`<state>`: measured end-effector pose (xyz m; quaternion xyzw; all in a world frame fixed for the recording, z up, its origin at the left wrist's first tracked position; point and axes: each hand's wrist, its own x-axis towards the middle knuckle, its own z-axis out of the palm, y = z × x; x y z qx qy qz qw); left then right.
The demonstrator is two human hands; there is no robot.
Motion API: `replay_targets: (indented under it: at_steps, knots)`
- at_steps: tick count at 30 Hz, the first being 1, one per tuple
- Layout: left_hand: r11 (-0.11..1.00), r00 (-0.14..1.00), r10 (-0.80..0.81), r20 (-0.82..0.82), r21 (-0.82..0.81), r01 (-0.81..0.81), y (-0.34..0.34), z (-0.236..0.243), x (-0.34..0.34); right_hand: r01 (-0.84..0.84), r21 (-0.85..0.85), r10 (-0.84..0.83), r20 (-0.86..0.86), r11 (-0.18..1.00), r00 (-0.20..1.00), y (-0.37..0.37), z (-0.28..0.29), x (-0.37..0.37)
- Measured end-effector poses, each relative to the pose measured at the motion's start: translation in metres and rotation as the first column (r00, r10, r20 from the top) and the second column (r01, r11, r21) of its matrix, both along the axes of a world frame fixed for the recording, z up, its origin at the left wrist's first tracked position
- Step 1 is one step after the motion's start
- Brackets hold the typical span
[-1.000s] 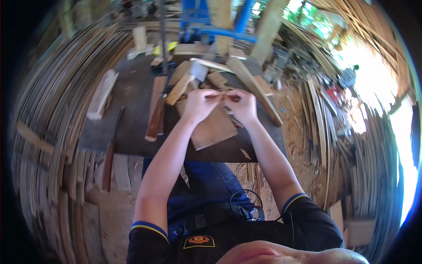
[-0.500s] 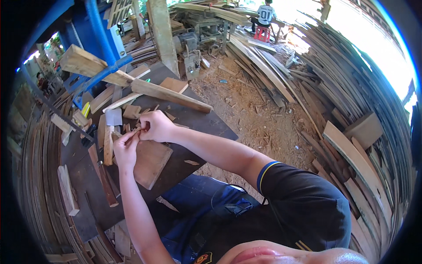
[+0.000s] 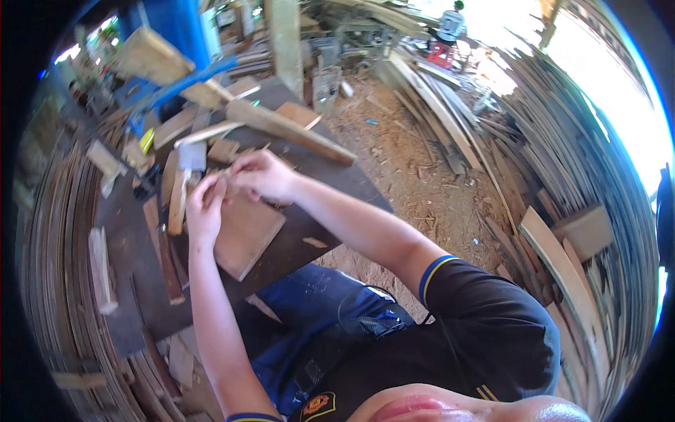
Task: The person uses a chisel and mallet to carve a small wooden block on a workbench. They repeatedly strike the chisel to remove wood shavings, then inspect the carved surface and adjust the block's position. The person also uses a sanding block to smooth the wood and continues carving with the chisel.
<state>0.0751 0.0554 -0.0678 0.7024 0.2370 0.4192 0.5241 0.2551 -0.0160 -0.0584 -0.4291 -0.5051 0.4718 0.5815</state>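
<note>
My left hand [image 3: 206,204] and my right hand [image 3: 264,176] meet above a flat wooden board [image 3: 253,235] on the dark table. Between the pinched fingertips of both is a small wooden piece [image 3: 222,187], mostly hidden and blurred. Left of my left hand lies a tool with a grey metal head [image 3: 191,156] and a pale wooden handle [image 3: 178,204]. Closer to me, beside my left forearm, rests a brown wooden-handled tool [image 3: 169,271] that looks like a chisel. Small wood scraps [image 3: 223,150] lie just beyond my hands.
A long beam [image 3: 292,132] crosses the far side of the dark table [image 3: 281,257]. A blue metal frame [image 3: 186,81] stands at the far left. Stacked planks [image 3: 562,133] line the right. A person [image 3: 451,27] sits on a red stool in the back; wood chips cover the floor [image 3: 415,204].
The whole view has shifted, with the table appearing higher and further right. My fingers have shifted slightly around the small wooden piece, the right hand turning a little.
</note>
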Motion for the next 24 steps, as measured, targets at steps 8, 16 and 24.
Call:
replay_targets:
  at_steps: [8,16,24]
  knots:
    - [0.979,0.989,0.015,0.146,-0.203,0.015,0.009,-0.004,-0.003,-0.187,-0.008,0.176,-0.293,0.982,0.940,-0.008,0.012,0.008]
    - [0.981,0.983,0.070,0.170,-0.192,-0.036,0.000,0.006,0.004,0.289,-0.051,-0.290,0.001,0.956,0.957,-0.003,0.009,0.022]
    - [0.993,0.995,0.100,0.022,0.058,-0.101,-0.006,0.001,0.005,0.200,0.054,-0.206,0.348,0.978,0.914,-0.002,0.005,0.002]
